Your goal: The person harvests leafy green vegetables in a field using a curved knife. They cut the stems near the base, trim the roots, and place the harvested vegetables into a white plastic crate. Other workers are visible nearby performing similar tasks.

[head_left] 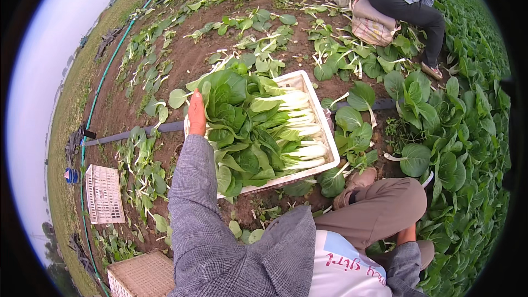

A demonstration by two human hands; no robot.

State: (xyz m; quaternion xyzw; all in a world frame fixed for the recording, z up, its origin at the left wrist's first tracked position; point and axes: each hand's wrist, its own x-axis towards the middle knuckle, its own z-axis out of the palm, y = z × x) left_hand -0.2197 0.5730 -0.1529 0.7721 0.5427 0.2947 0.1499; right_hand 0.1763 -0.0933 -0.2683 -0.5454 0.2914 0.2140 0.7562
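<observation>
My left hand point(196, 113) presses flat, fingers together, against the leafy left side of a pile of bok choy point(243, 132). The heads lie in a white plastic crate point(324, 128), their pale stalks along its right side and their leaves heaped at the left. Of my right hand point(407, 234), only a part near the wrist shows, low at the right behind my bent knee; its fingers are hidden. A pale curved blade-like thing point(428, 179) pokes out past that knee, and what holds it cannot be seen.
Uncut bok choy point(462, 152) grows densely at the right. Loose leaves point(332, 181) litter the soil around the crate. A dark flat hose point(136, 133) runs beneath the crate to a green hose point(103, 78). More crates point(103, 194) stand left and behind. Another person point(406, 4) bends beside a sack point(371, 29).
</observation>
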